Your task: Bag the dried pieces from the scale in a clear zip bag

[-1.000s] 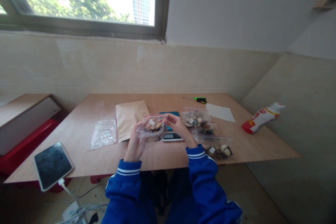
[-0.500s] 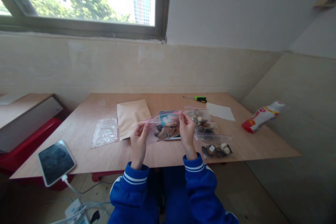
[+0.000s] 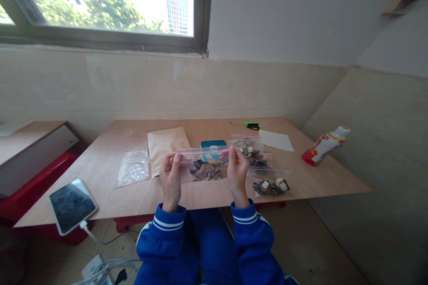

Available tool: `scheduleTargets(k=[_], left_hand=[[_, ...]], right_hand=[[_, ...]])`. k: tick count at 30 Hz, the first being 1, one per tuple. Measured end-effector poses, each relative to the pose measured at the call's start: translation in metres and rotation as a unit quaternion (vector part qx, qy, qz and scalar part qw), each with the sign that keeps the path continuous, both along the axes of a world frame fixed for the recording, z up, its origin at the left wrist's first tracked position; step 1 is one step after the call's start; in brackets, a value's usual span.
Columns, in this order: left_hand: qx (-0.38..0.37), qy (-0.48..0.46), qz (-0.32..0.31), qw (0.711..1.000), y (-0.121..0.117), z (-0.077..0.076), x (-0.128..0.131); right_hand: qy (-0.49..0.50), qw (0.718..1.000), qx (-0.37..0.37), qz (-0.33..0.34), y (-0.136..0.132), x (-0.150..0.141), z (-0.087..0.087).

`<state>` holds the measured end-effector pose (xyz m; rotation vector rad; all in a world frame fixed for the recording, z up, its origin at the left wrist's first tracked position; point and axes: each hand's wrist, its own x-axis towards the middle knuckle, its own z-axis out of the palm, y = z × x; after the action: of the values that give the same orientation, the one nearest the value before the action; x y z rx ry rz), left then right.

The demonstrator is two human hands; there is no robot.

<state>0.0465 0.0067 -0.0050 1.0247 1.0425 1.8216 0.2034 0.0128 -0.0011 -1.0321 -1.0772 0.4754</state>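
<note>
Between my hands a clear zip bag (image 3: 209, 171) with a red seal line is stretched, brown and dark dried pieces inside it. My left hand (image 3: 171, 178) pinches its upper left corner, thumb on top. At the upper right corner my right hand (image 3: 237, 173) pinches the bag the same way. Behind the bag lies a teal flat object (image 3: 214, 144), partly hidden. To the right of my right hand, filled zip bags lie on the table, among them a near one (image 3: 272, 183) with a small white label and a farther one (image 3: 246, 146).
A tan paper envelope (image 3: 167, 142) and clear empty bags (image 3: 133, 168) lie left. A screwdriver (image 3: 250, 125), white paper (image 3: 276, 140) and a red-white bottle (image 3: 324, 146) are at the right. A phone (image 3: 72, 206) with a cable rests at the table's (image 3: 110, 205) left front edge.
The bag is now held more level and stretched wider, my left hand slightly farther left. More of the teal object shows behind it. The whole view has shifted a little.
</note>
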Motion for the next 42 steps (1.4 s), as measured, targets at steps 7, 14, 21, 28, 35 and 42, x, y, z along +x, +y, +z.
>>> scheduleTargets(k=[7,14,21,28,35,42], left_hand=[[0.020,0.055,0.052,0.997,-0.002,0.009,0.006],[0.016,0.063,0.048,0.997,0.001,0.007,0.006],[-0.006,0.048,0.015,0.999,0.002,0.003,0.008],[0.004,0.094,0.053,0.994,0.001,0.010,0.006],[0.018,0.103,0.039,0.994,-0.002,0.010,0.003],[0.024,0.126,0.059,0.990,0.000,0.003,-0.002]], right_hand=[[0.018,1.000,-0.002,-0.009,-0.004,0.004,0.003],[-0.029,0.998,-0.019,0.051,-0.006,0.023,-0.003],[-0.036,0.999,-0.020,-0.012,-0.009,0.017,-0.004],[-0.086,0.993,-0.025,0.075,-0.006,0.031,-0.004],[-0.147,0.976,-0.018,0.162,-0.006,0.041,0.004],[-0.264,0.953,0.008,0.149,-0.003,0.042,0.011]])
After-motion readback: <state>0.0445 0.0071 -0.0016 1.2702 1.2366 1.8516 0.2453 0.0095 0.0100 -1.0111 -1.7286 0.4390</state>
